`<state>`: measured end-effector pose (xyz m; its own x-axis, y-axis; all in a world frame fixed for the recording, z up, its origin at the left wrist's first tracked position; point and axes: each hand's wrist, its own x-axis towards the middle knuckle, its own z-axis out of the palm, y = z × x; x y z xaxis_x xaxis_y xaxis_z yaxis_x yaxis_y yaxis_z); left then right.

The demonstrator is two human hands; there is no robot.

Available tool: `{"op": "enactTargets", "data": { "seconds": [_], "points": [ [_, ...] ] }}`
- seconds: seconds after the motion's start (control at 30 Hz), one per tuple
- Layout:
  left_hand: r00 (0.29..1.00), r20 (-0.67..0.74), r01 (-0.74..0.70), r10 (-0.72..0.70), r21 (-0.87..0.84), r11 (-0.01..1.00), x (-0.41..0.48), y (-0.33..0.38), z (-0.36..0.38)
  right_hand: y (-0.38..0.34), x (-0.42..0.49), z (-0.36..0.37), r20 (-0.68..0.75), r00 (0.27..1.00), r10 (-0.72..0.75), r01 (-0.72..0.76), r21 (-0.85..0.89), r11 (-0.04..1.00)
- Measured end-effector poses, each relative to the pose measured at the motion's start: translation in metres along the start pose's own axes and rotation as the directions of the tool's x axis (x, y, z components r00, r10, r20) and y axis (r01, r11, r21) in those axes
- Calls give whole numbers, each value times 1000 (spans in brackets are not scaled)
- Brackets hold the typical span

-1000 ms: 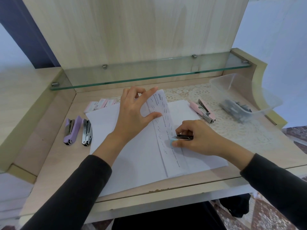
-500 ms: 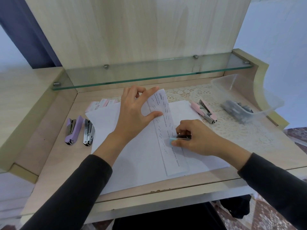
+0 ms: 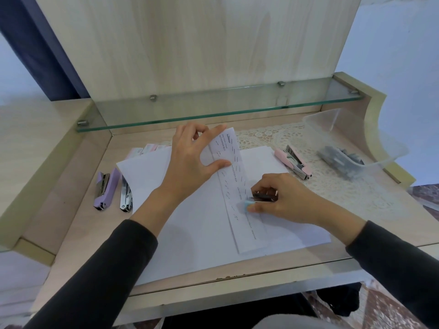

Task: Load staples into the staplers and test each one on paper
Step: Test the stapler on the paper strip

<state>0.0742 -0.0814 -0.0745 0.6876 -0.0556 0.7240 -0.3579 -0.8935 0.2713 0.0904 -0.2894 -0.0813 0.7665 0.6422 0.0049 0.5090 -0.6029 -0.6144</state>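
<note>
Head camera: A person in dark sleeves tests a stapler at a pale wooden desk point(image 3: 71, 222), working over a spread of white sheets point(image 3: 190, 233) that lies in the middle of the desktop. A long folded paper strip point(image 3: 234, 186), printed and dotted with rows of staples, runs lengthwise across the right half of the sheets. The left hand point(image 3: 190, 167) pinches the strip's far end between thumb and forefinger, and that end lifts slightly off the sheets. The right hand point(image 3: 282, 198) curls around a small light-blue stapler point(image 3: 261, 200), fingers over the top and thumb beneath, with the stapler's nose set at the strip's right edge, above the sheets' right half. Whether its jaws are pressed fully together cannot be told.

Just left of the sheets, a purple stapler point(image 3: 104, 189) and a chrome stapler point(image 3: 125, 197) lie side by side, close to touching, on the bare wood. Behind the sheets' far left corner, pink staple boxes point(image 3: 145, 150) peek out. Off the sheets' far right corner, a pink stapler point(image 3: 294, 161) lies hinged open on a lace doily point(image 3: 332, 186). Farther right of the sheets, a clear plastic tub point(image 3: 380, 143) holds a heap of dark metal pieces point(image 3: 339, 160), too blurred to name. A glass shelf point(image 3: 213, 108) spans the desk's back panel, beyond the sheets.
</note>
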Motion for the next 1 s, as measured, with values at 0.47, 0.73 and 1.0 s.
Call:
{"op": "enactTargets", "data": {
  "seconds": [0.47, 0.73, 1.0],
  "points": [
    [936, 315, 148, -160, 62, 987, -28, 14, 6, 44, -12, -33, -157, 970, 184, -185, 10, 983],
    [787, 569, 202, -237, 126, 971, -69, 24, 10, 27, -11, -21, -194, 973, 126, -172, -246, 954],
    [810, 536, 208, -239, 117, 971, -73, 21, 14, 22, 14, -8, -289, 953, 89, -197, -370, 908]
  ]
}}
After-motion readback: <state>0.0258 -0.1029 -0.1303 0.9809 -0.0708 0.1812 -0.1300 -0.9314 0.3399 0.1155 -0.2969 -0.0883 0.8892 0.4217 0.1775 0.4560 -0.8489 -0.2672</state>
